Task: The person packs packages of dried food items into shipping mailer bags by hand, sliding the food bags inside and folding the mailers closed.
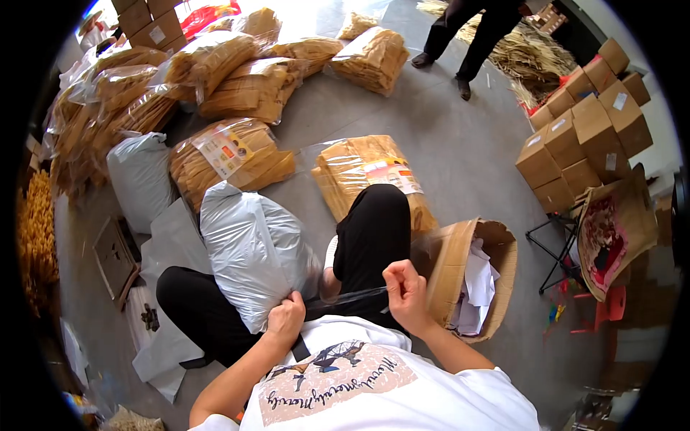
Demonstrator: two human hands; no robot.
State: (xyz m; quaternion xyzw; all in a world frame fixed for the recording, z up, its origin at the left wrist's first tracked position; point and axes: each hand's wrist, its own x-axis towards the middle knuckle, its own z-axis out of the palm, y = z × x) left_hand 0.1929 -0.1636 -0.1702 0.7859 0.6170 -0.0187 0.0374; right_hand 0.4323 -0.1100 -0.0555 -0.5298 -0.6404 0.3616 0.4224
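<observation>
A filled light-grey plastic mailing bag (248, 244) stands between my bent legs, leaning toward me. My left hand (286, 317) is closed at its lower right edge, thumb and fingers pressed on the plastic. A clear strip that looks like tape (348, 295) runs taut from near that edge across to my right hand (407, 291). The right fingers are pinched on the strip's far end, in front of the open cardboard box.
The cardboard box (449, 269) at my right holds white papers (476, 284). Ahead lie clear-wrapped tan bundles (370, 169), with more piled at the left. Another grey bag (140, 179) stands left. Stacked cartons (568, 147) are at right. A person's legs (474, 36) stand ahead.
</observation>
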